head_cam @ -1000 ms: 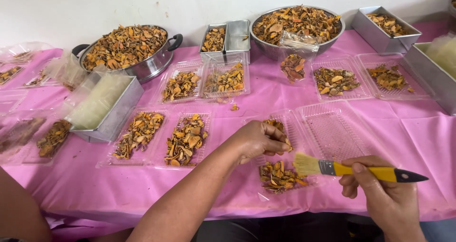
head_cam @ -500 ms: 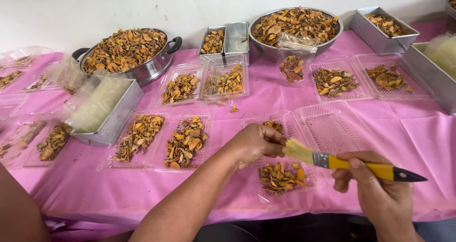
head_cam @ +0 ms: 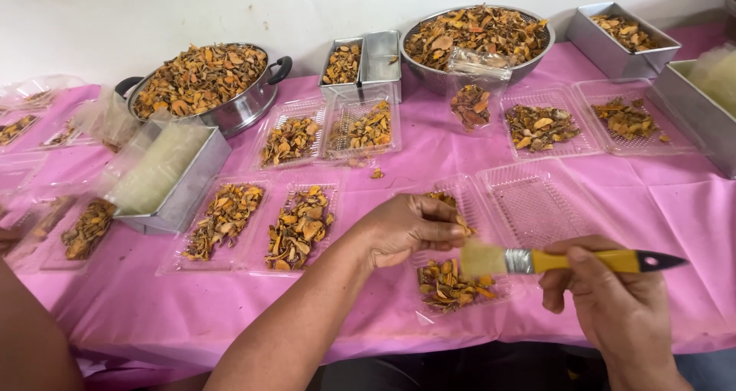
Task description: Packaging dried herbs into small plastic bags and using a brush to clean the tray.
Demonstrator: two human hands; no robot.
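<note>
My left hand (head_cam: 405, 228) pinches a dried orange-brown slice (head_cam: 461, 226) above a clear plastic tray (head_cam: 448, 284) that holds a small heap of such slices. My right hand (head_cam: 613, 307) grips a paintbrush with a yellow handle (head_cam: 583, 261), black tip and pale bristles. The bristles (head_cam: 481, 257) sit just below the slice in my left fingers, close to touching it. An empty clear tray (head_cam: 537, 207) lies just beyond the brush.
On the pink tablecloth (head_cam: 675, 215) lie several clear trays of dried slices (head_cam: 299, 224). A steel pot (head_cam: 207, 84) and a steel bowl (head_cam: 479, 38) at the back are heaped with slices. Metal tins (head_cam: 172, 180) hold clear bags. Another person's arm (head_cam: 31, 337) is at lower left.
The brush swung up against the slice in my left hand, then dropped slightly below it, its handle now level. My left hand stayed over the tray.
</note>
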